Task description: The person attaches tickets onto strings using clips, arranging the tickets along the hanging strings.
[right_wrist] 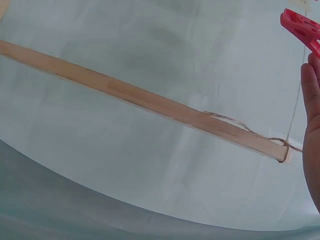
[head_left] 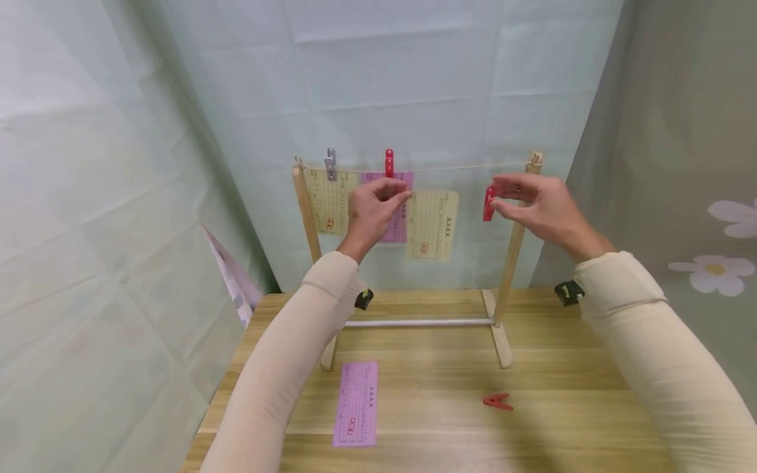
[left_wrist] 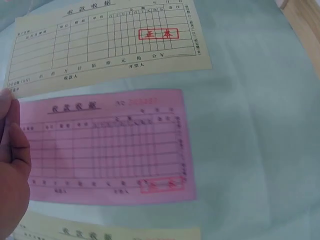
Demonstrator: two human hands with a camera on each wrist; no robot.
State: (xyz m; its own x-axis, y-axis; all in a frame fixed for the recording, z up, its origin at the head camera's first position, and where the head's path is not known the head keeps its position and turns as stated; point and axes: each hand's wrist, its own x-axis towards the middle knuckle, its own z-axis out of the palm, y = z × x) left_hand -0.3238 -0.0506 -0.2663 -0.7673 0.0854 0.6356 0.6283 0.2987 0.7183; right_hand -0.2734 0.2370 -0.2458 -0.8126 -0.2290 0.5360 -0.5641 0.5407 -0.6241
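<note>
My left hand [head_left: 378,210] pinches the upper left corner of a pale yellow receipt slip [head_left: 433,226], which hangs below the string [head_left: 467,167]. In the left wrist view this yellow slip [left_wrist: 110,45] shows a red stamp. My right hand [head_left: 541,203] holds a red clothespin [head_left: 489,203] between thumb and fingers, right of the slip and near the right post. Left of my left hand, a red clothespin [head_left: 389,163] fixes a pink slip [left_wrist: 105,150] to the string, and a grey clothespin [head_left: 330,164] fixes another yellow slip [head_left: 331,203].
The string runs between two wooden posts [head_left: 513,263] of a stand with a pale lower bar [head_left: 420,322]. On the wooden table [head_left: 426,394] lie a pink slip [head_left: 356,404] and a red clothespin [head_left: 498,401]. Pale cloth [head_left: 414,72] hangs behind.
</note>
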